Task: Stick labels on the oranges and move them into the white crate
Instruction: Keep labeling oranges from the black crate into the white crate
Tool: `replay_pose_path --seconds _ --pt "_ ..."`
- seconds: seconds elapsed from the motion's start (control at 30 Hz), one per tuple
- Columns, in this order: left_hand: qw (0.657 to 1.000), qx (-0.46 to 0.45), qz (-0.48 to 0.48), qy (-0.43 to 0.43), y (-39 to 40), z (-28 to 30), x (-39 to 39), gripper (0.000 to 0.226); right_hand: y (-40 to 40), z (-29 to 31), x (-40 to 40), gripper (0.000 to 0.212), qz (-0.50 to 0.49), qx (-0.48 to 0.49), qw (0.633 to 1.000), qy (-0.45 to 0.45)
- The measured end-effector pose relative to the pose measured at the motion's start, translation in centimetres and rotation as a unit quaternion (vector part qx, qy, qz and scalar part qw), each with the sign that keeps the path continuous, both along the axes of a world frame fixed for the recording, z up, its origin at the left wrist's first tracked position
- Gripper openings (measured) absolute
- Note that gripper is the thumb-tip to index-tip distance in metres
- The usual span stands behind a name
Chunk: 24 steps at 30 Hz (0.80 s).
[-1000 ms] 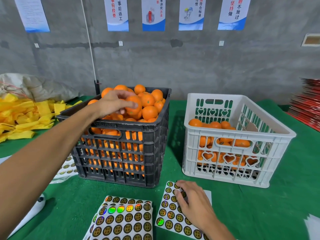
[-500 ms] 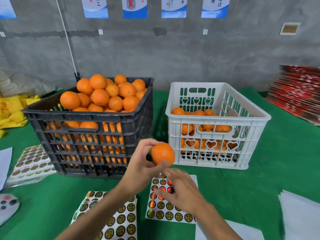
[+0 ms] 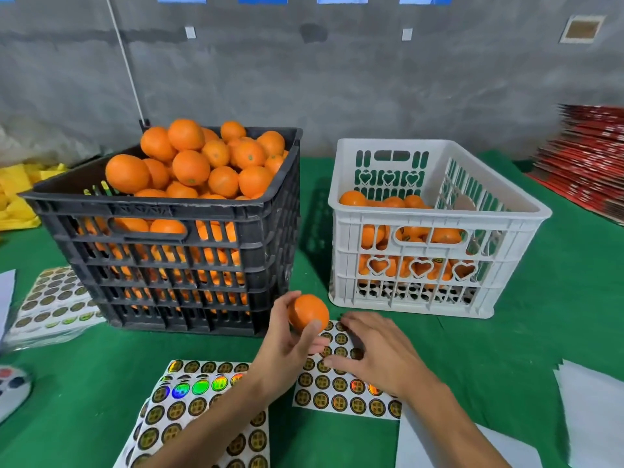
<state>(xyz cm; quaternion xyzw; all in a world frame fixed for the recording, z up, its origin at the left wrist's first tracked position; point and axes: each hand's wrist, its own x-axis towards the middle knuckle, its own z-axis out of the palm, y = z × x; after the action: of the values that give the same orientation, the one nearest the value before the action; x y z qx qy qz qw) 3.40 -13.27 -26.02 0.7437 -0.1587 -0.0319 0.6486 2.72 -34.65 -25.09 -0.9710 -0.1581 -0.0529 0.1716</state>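
My left hand (image 3: pixel 287 346) grips an orange (image 3: pixel 305 312) just above the green table, in front of the gap between the two crates. My right hand (image 3: pixel 378 356) rests on a sheet of round gold labels (image 3: pixel 341 393), fingers bent down onto its upper rows; whether they pinch a label is hidden. A black crate (image 3: pixel 175 265) on the left is heaped with oranges (image 3: pixel 189 163). The white crate (image 3: pixel 435 231) on the right is partly filled with oranges (image 3: pixel 408 231).
A stack of more label sheets (image 3: pixel 199 410) lies under my left forearm. Another bagged stack (image 3: pixel 50 302) sits left of the black crate. White backing papers (image 3: pixel 594 410) lie at right, red cartons (image 3: pixel 587 157) far right, yellow bags (image 3: pixel 17 187) far left.
My left hand lifted an orange from the black crate and brought it down near the label sheet. My right hand stayed on the sheet, shifting slightly up its rows.
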Motion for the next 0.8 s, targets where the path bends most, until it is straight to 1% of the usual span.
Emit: replay_pose_path --seconds 0.1,0.23,0.3,0.37,0.43,0.47,0.57,0.6,0.67,0.8 --pt "1.0 0.008 0.006 -0.017 -0.2 -0.2 -0.2 0.065 -0.1 -0.6 0.0 0.081 -0.003 0.025 1.0 -0.006" --pt "0.997 0.055 0.018 -0.06 -0.1 -0.4 -0.4 0.06 0.1 -1.0 0.3 0.058 -0.007 0.052 0.998 -0.028" --pt "0.995 0.064 0.015 -0.069 -0.2 -0.3 -0.5 0.058 0.2 -1.0 0.4 0.047 -0.007 0.06 0.997 -0.04" --pt "0.994 0.074 0.021 -0.081 -0.3 -0.2 -0.5 0.056 0.2 -1.1 0.4 0.042 -0.003 0.064 0.997 -0.047" --pt "0.993 0.08 0.031 -0.084 -0.3 -0.2 -0.5 0.055 0.2 -1.0 0.4 0.046 0.003 0.065 0.996 -0.054" --pt "0.993 0.078 0.036 -0.08 -0.3 -0.2 -0.5 0.055 0.1 -1.0 0.4 0.054 0.001 0.059 0.997 -0.054" --pt "0.994 0.071 0.045 -0.068 -0.2 -0.1 -0.5 0.057 -0.5 -0.9 0.4 0.09 -0.026 0.038 0.999 -0.012" --pt "0.995 0.065 0.045 -0.063 -0.2 -0.1 -0.5 0.059 -0.8 -0.8 0.5 0.096 -0.025 0.034 0.999 0.006" --pt "0.996 0.057 0.043 -0.056 -0.2 0.0 -0.5 0.06 -1.1 -0.9 0.6 0.094 -0.012 0.037 0.999 0.017" --pt "0.994 0.074 0.035 -0.068 -0.4 -0.1 -0.6 0.054 -0.8 -1.0 0.6 0.066 -0.011 0.066 0.997 -0.025"
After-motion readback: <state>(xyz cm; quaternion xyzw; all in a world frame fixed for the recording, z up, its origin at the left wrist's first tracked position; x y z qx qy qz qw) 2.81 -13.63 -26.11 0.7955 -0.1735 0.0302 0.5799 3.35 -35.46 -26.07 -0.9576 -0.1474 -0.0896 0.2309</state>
